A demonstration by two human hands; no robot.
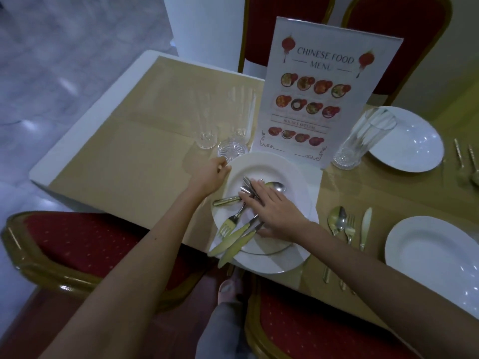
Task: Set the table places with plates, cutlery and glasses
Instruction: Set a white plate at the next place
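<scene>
A stack of white plates (290,174) sits at the table's near edge, below the menu card. A loose pile of cutlery (234,224) lies on the top plate: forks, knives with pale handles, and a spoon (276,186). My right hand (272,207) lies flat over the cutlery, fingers straight. At the stack's left rim, my left hand (211,174) grips the plate edge with curled fingers. Three clear glasses stand just beyond the stack, the nearest one (232,151) by my left hand.
To the right, a laid place has a spoon, fork and knife (348,228) beside a white plate (435,255). Farther back stand a tall glass (361,139) and another plate (407,141). A standing menu card (318,86) and red chairs (85,239) surround the table.
</scene>
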